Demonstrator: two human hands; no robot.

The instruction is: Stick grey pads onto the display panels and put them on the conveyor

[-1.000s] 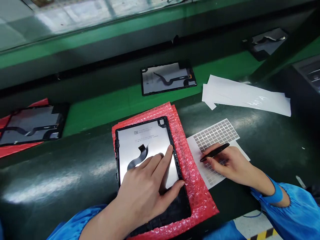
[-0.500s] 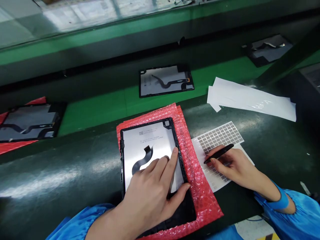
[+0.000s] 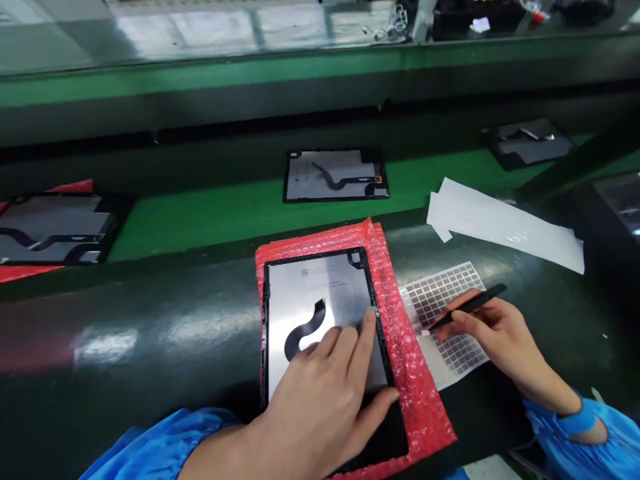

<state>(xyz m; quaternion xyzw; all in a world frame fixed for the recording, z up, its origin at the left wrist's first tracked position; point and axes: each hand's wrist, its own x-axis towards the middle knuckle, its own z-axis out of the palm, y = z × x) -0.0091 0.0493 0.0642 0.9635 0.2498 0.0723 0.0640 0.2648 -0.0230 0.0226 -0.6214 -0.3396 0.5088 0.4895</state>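
A tablet screen assembly (image 3: 345, 280) lies face down, its silver back, black frame and curved black ribbon cable (image 3: 303, 330) showing. Under it is red bubble wrap (image 3: 395, 313). My left hand (image 3: 333, 387) rests over it with fingers stretched out, the index fingertip on the right edge of the frame and the thumb near the lower right edge. In my right hand (image 3: 493, 327) black tweezers (image 3: 473, 304) are held like a pen. Their tip is over a sheet of small grey stickers (image 3: 463, 353), with a tiny whitish piece at the tip.
Long white paper strips (image 3: 505, 217) lie beyond the sticker sheet. On the green belt (image 3: 210, 217) sit further screen assemblies: one in the middle (image 3: 336, 175), one at left (image 3: 55, 227) on red wrap, one at far right (image 3: 530, 141). A dark slanted post (image 3: 583, 163) stands at right.
The view has shifted, so the bench things appear further right. The tweezers' tip now has a small whitish piece at it. My left index fingertip stays at the frame's right edge.
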